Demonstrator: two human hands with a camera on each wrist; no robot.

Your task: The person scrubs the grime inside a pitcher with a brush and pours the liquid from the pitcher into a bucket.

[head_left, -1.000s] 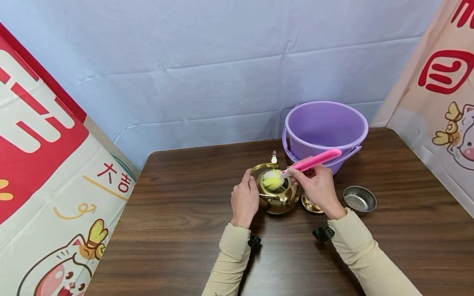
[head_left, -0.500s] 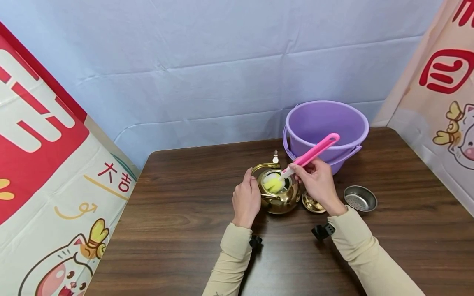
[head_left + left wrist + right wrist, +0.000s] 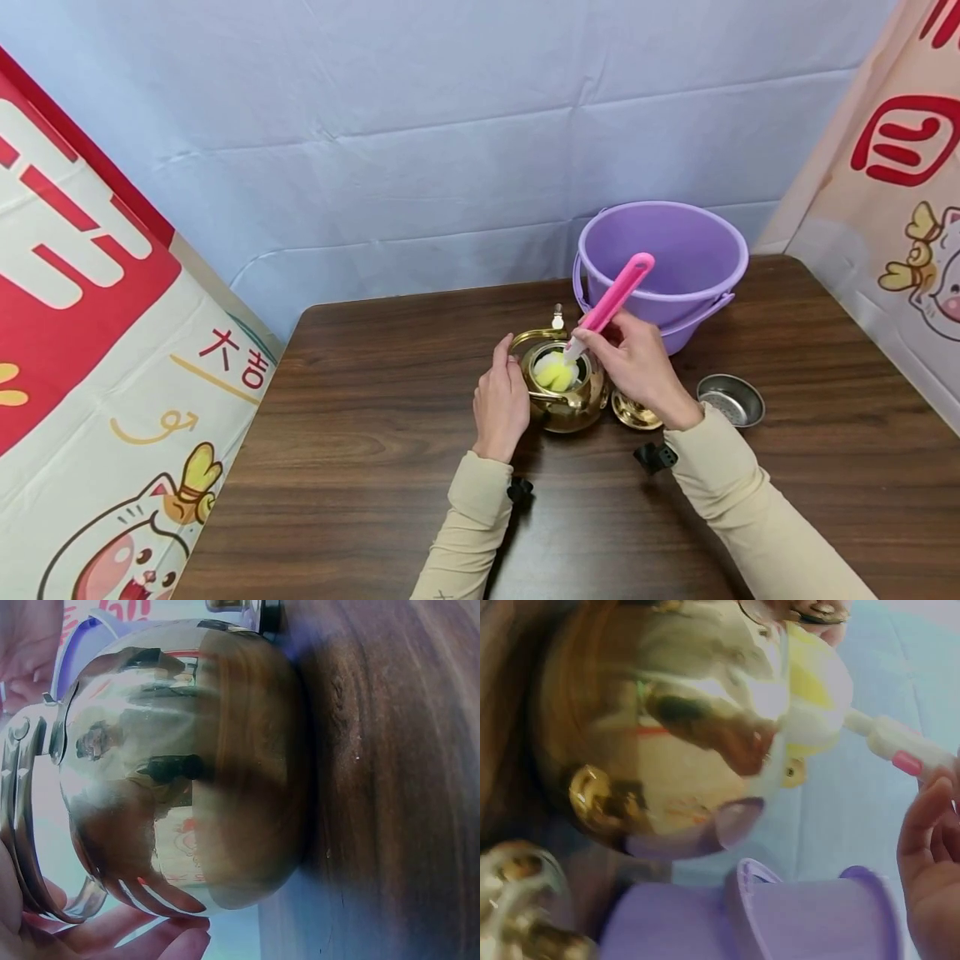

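Observation:
A shiny gold kettle (image 3: 577,412) stands lidless on the table, its bail handle (image 3: 536,335) leaning to the left. My left hand (image 3: 501,408) holds it by the left side, fingers on the handle and body; in the left wrist view, fingertips (image 3: 187,941) reach round the kettle's wall. Above the mouth, my right hand (image 3: 637,367) pinches the pink handle of a sponge brush (image 3: 618,292). The brush's yellow and white sponge head (image 3: 555,372) sits in the kettle's mouth, partly showing above the rim in the right wrist view. Its lower part is hidden inside.
A purple bucket (image 3: 675,242) stands behind, at the back right of the wooden table (image 3: 360,433). The gold lid (image 3: 633,412) lies right of the kettle, under my right hand. Farther right is a perforated metal strainer (image 3: 731,402). Cloth hangs around the table's back and sides.
The brush handle has swung more upright, its end moving up and to the left. The sponge head has shifted slightly in the kettle's mouth. My left hand and the kettle have hardly moved.

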